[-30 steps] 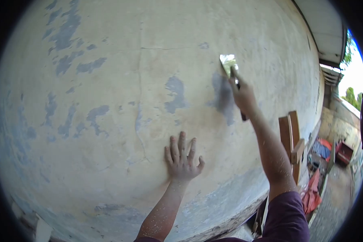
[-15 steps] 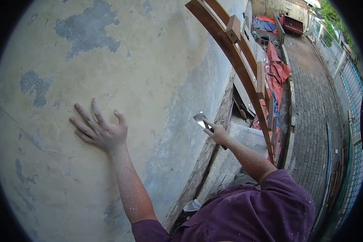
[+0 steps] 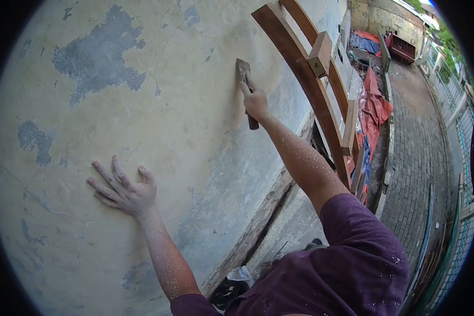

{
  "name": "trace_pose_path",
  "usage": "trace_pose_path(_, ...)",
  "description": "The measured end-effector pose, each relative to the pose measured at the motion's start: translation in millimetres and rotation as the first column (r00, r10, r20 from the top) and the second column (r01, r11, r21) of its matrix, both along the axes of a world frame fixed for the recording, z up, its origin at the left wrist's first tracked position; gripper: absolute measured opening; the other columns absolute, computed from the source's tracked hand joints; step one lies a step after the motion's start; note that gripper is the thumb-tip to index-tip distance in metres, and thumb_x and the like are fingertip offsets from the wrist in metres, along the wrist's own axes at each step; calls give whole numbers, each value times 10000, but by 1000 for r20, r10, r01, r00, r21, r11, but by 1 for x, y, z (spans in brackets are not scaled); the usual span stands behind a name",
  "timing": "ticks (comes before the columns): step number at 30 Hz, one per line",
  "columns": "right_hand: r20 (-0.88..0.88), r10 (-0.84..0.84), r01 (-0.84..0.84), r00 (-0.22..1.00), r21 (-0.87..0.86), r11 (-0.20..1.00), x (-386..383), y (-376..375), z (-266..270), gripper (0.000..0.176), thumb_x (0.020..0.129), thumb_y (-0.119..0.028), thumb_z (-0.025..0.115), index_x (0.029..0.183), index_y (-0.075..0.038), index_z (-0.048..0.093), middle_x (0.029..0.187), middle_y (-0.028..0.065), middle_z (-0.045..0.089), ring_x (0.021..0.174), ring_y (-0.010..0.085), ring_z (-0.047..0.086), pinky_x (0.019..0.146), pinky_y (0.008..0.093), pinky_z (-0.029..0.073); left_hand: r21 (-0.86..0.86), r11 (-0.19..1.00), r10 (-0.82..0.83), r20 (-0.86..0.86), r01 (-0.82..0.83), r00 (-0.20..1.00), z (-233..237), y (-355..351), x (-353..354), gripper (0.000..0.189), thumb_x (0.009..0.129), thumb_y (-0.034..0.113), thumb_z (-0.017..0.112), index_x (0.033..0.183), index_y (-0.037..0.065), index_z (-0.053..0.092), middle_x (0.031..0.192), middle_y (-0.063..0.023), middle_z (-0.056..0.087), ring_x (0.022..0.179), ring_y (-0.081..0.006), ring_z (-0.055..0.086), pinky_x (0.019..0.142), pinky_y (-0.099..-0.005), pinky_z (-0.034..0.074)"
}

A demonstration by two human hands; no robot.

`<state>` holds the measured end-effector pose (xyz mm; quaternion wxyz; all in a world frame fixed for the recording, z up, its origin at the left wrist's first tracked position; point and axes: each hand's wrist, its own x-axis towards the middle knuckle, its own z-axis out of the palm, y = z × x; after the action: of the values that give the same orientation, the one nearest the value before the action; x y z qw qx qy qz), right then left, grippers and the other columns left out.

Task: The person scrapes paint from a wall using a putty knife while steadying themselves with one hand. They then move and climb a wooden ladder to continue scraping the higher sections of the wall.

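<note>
My left hand [image 3: 127, 192] lies flat against the yellowed wall [image 3: 179, 137], fingers spread, dusted with pale powder. My right hand [image 3: 256, 103] is wrapped around the handle of a scraper [image 3: 243, 70]. Its flat blade points up and overlaps the wall's paint near the top centre, and the handle's end sticks out below the fist. Grey patches [image 3: 102, 55] of bare plaster show where paint is gone. A thin crack runs across the wall to the left of my left hand. White flakes speckle both forearms and the purple shirt [image 3: 321, 258].
A wooden ladder [image 3: 313, 79] stands just right of my right arm. Beyond it lie a red tarp [image 3: 376, 102] and a brick-paved path [image 3: 413, 158], with a metal fence [image 3: 466, 137] along the far right. A dark bag-like object [image 3: 229, 291] sits at the wall's foot.
My right hand has raised the scraper from low by the wall's base up to the painted wall. My left hand stays spread on the wall while the view has shifted slightly.
</note>
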<state>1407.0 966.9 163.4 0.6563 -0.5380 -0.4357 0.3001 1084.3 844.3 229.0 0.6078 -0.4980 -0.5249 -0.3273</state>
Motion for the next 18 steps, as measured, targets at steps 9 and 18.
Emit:
trace_pose_path(9,593,477,-353,649,-322,879,33,-51,-141,523,935,-406,463,1421,-274,325,1139,232,583,988,440,569,851,465,456,29,999,21,-30,-20,999,5,-2,10,544,934,533,263,1286,182,485,1453,-149,365,1346,-421,294,1015,-546,268)
trace_pose_path(18,615,620,-352,487,-511,784,85,-178,-211,644,885,-332,579,1430,-134,300,913,243,642,842,407,626,748,454,488,32,999,18,-18,-18,1000,9,-3,13,540,930,518,307,1326,179,448,1462,-138,355,1350,-418,287,1024,-548,262)
